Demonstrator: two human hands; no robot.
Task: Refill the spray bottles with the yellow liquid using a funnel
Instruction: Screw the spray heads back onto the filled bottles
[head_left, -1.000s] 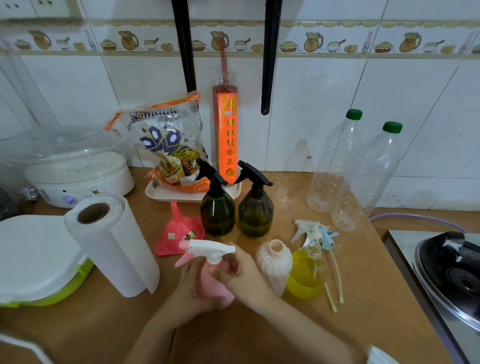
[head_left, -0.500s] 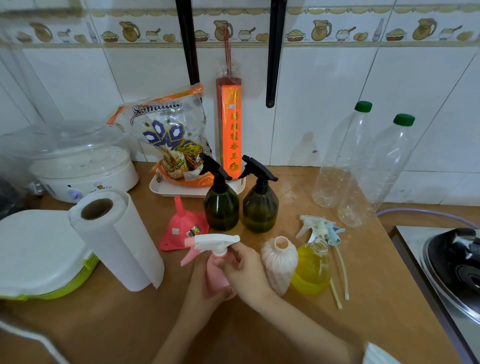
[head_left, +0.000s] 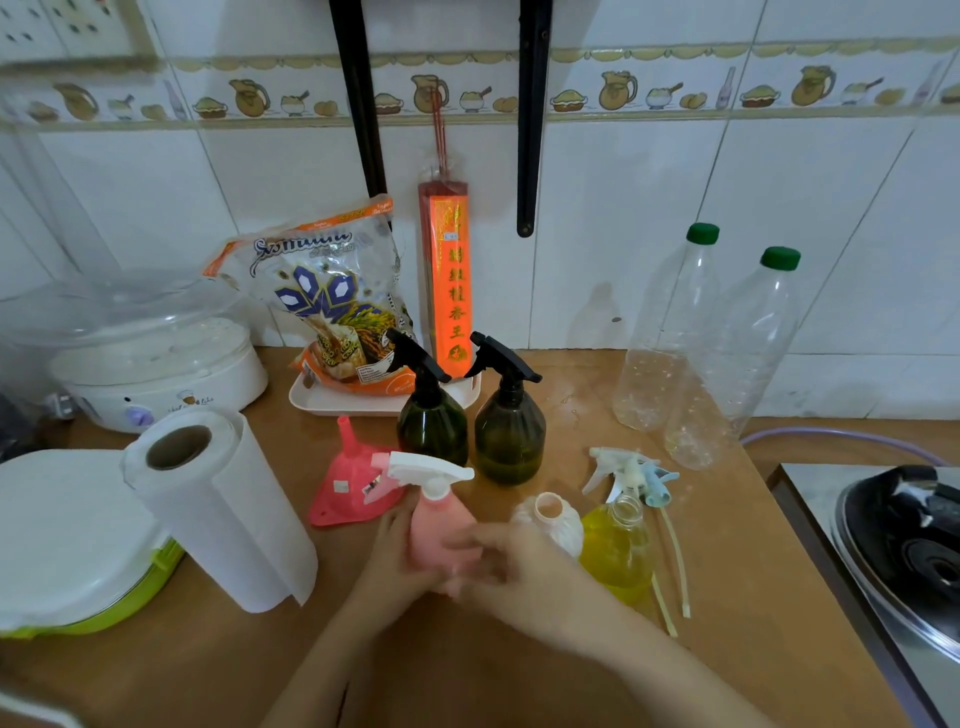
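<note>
Left hand (head_left: 397, 551) is gripping the pink bottle (head_left: 441, 530) mid-counter, fingers wrapped on its body. Right hand (head_left: 511, 569) is blurring; finger state cannot be told. Funnel (head_left: 350, 488) is lying just left; counter (head_left: 208, 670) is showing bare room in front.

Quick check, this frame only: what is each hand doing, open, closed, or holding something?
Left hand: closed around the pink spray bottle, gripping its body.
Right hand: motion-blurred, on the same bottle's lower part; its grip cannot be told.
</note>
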